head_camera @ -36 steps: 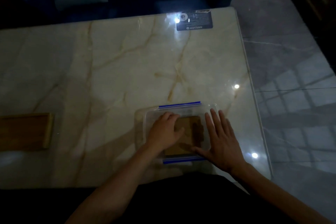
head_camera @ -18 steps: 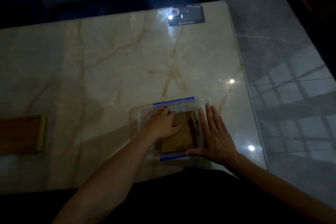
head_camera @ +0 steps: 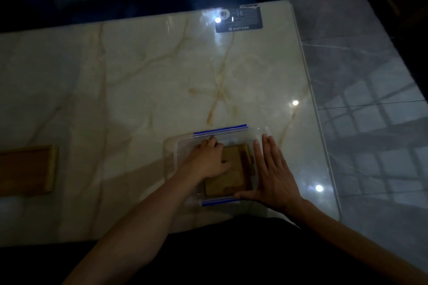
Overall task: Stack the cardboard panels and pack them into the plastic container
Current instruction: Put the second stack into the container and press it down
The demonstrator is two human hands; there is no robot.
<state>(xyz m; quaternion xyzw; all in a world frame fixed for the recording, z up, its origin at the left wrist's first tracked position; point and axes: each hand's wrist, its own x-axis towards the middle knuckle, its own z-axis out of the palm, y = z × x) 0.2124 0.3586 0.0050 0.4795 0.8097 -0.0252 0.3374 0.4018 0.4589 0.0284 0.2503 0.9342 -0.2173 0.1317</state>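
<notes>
A clear plastic container (head_camera: 170, 157) with blue clip edges sits near the front right of the marble table. A stack of brown cardboard panels (head_camera: 234, 178) lies inside it, slightly uneven at the right side. My left hand (head_camera: 208, 161) is inside the container, fingers curled, pressing down on the left part of the stack. My right hand (head_camera: 272, 176) lies flat with straight fingers against the container's right side, thumb along the near blue edge.
The marble table (head_camera: 139, 90) stretches wide to the left and back. A wooden board (head_camera: 25, 171) lies at the left edge. A black label (head_camera: 239, 19) is stuck at the far right. The table's right edge drops to a tiled floor (head_camera: 370, 99).
Both hands stay on the container and stack. The left hand shifted slightly on the panels; the view moved a little.
</notes>
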